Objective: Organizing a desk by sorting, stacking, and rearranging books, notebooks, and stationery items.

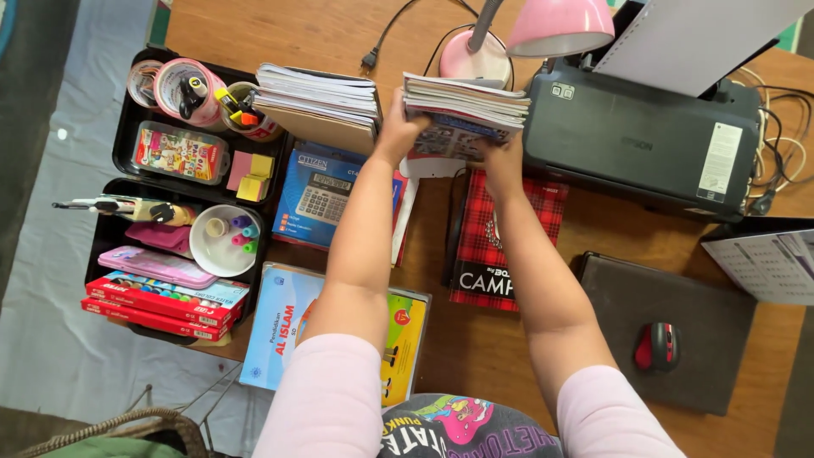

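My left hand [397,127] and my right hand [502,157] both grip a thick stack of thin books [462,106], held above the wooden desk [475,339]. The left hand holds its left end, the right hand its lower right corner. A second stack of books [318,100] lies just left of it. Under my arms are a blue calculator box [320,197], a red tartan notebook [500,246] and a light blue book [284,326] with a yellow one beside it.
A black printer [644,136] sits right of the held stack, a pink desk lamp [526,34] behind it. Black trays [127,136] of stationery, tape rolls and pens fill the left. A closed dark laptop [670,322] carries a red mouse [658,346].
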